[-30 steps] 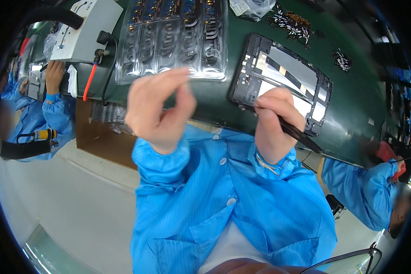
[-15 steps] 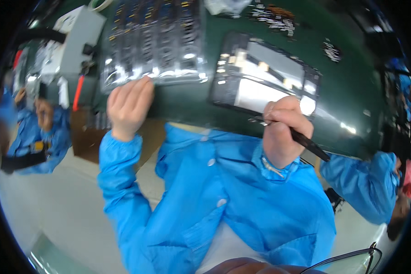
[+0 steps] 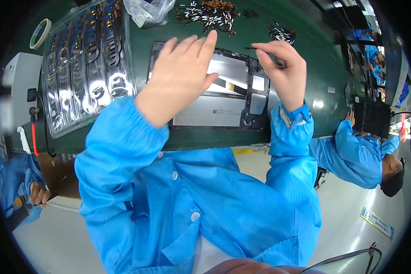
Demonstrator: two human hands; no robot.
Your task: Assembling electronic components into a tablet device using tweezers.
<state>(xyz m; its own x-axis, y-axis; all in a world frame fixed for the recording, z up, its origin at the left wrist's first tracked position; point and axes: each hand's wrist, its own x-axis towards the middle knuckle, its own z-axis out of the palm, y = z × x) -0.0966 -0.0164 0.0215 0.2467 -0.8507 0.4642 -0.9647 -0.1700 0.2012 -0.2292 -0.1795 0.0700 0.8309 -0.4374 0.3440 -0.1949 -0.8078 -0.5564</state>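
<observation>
Black-framed tablet [image 3: 205, 113] | left hand [image 3: 182, 66] over it, grip released | right hand [image 3: 288, 75]: grip pinching dark slim tool [image 3: 249, 48]

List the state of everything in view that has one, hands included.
Left hand: palm down over the device, fingers extended; contact unclear
Right hand: pinching
Dark slim piece: held between right thumb and forefinger
Flat device: opened, insides bare, lying flat
Clear tray: loaded with parts
Plastic bag: crumpled
Larger parts pile: loose
Smaller parts pile: loose
</observation>
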